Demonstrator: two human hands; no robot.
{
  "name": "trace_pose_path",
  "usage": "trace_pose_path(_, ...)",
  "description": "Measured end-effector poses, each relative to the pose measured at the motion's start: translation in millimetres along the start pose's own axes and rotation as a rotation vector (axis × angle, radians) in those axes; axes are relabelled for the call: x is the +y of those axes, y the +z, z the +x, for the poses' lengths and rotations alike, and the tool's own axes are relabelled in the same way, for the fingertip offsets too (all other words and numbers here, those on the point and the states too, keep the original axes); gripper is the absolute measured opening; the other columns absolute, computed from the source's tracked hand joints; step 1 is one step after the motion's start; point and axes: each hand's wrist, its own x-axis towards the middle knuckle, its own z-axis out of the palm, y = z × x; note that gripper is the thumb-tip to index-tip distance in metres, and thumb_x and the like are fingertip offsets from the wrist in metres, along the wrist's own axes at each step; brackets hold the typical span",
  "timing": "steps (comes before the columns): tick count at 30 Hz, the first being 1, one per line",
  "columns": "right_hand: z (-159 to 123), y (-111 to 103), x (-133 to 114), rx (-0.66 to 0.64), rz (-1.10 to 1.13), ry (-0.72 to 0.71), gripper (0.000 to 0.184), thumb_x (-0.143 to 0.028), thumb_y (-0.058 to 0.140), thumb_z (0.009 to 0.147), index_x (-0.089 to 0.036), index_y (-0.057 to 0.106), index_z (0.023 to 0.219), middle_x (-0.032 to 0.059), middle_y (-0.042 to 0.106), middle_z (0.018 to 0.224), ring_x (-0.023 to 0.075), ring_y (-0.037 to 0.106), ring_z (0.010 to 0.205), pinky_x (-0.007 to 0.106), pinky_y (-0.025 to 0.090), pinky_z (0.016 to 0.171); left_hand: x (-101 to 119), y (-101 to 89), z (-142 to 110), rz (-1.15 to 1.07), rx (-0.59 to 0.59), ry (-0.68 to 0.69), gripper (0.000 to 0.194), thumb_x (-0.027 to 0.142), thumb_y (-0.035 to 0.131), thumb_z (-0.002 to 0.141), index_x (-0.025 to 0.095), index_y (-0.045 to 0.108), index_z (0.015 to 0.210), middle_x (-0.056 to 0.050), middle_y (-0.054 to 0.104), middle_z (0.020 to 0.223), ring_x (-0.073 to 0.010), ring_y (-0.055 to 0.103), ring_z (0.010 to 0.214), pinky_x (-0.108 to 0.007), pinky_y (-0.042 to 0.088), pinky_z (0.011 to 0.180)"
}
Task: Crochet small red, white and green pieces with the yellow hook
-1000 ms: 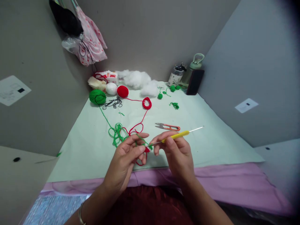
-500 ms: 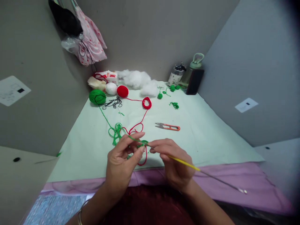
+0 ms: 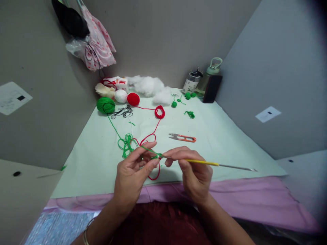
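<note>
A small green crochet piece [image 3: 156,156] is pinched between the thumb and fingers of my left hand [image 3: 130,175], mostly hidden by them. Green yarn runs over the raised left index finger down to the piece. My right hand [image 3: 195,173] grips a crochet hook [image 3: 204,162] with a yellow handle; its far end points right, nearly level, and its near tip meets the piece. A loop of red yarn [image 3: 158,173] hangs below the fingertips. Loose green yarn [image 3: 126,145] lies tangled just beyond my left hand.
Orange-handled thread snips [image 3: 182,137] lie beyond my right hand. Farther back are a green yarn ball [image 3: 105,105], a red yarn ball [image 3: 133,99], a red yarn ring [image 3: 159,112], black cord [image 3: 122,112] and white stuffing [image 3: 149,86]. A phone [image 3: 213,89] leans on a bottle [image 3: 213,68] at back right.
The hook's far end has swung up and to the left, from slanting downward to nearly level. My right hand has turned with it; my left hand keeps its pinch.
</note>
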Motion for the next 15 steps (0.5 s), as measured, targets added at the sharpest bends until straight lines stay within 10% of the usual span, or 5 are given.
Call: trace_pose_path(15, -13.4, -3.0, -1.4, -0.134, -0.427, -0.267, 0.035, -0.011, 0.062, 0.101, -0.026, 0.072, 0.131, 0.0121, 0.082, 0.117, 0.0207, 0.080, 0.098, 0.031, 0.067, 0.077, -11.7, -3.4, 4.3, -0.120, -0.090, -0.053, 0.040, 0.026, 0.089, 0.080, 0.024, 0.082, 0.120, 0.001, 0.071, 0.082, -0.0118, 0.066, 0.070, -0.021, 0.056, 0.066)
